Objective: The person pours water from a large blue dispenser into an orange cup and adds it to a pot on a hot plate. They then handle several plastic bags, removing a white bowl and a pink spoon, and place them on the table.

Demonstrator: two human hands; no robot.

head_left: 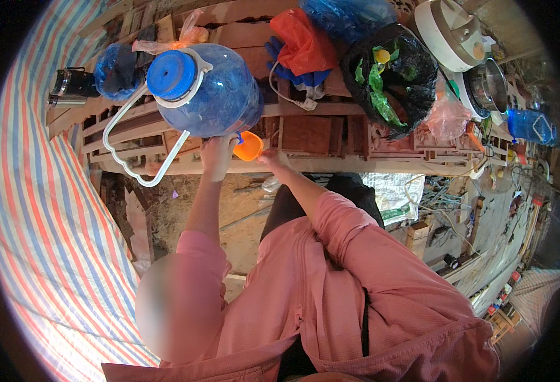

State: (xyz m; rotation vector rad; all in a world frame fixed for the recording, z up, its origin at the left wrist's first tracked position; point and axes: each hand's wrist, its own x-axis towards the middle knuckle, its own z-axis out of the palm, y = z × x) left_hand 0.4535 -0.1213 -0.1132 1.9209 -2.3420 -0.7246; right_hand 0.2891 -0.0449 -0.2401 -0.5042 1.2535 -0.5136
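Two bare hands, near each other but not touching, at the near edge of a wooden desk [184, 167]. Right hand [275, 160]: fingers closed on the right side of an orange cup [248, 148], which sits between the hands with its mouth in view. Left hand [216, 156]: raised against the lower near side of a large clear-blue jug [226, 89], just beside a small blue tap [238, 137] — fingertips hidden, so cannot tell whether they grip the tap or only touch it. The jug stands directly beyond the left hand, blue lid [170, 73] on, its white handle [107, 141] swung down to that hand's left. Handling, judged: cup light, thin-walled, slightly flexible, slick if wet; best held low around the wall rather than by the rim. Jug smooth and stiff, its fill level unclear — likely heavy if full; handle or neck the sound hold, the tap being too slight to bear load. Beyond the right hand: a red bag [302, 41]; further right, a black bag [415, 70] containing leafy greens [376, 89].
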